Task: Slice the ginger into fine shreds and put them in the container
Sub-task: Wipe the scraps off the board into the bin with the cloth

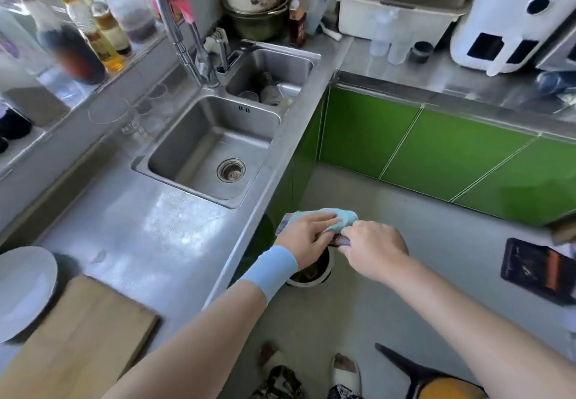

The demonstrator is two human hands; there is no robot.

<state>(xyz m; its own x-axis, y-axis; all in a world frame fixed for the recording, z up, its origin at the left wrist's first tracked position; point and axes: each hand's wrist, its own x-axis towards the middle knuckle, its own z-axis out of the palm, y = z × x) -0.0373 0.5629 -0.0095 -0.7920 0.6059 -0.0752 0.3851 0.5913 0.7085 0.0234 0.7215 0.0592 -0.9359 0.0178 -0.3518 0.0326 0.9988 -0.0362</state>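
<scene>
Nearest us, both forearms are stretching out above the floor bin (324, 271). We are finding no ginger in view. The desk (156, 227) is carrying a wooden cutting board (87, 330) and a white plate (25, 286). Our left hand (307, 236) is pinching a blue cloth (336, 216) around what looks like a knife (340, 240), and our right hand (374, 247) is gripping its handle. We are expecting ginger to be light, firm, knobbly and slick once cut, and are advising a hold on its broadest lobe.
</scene>
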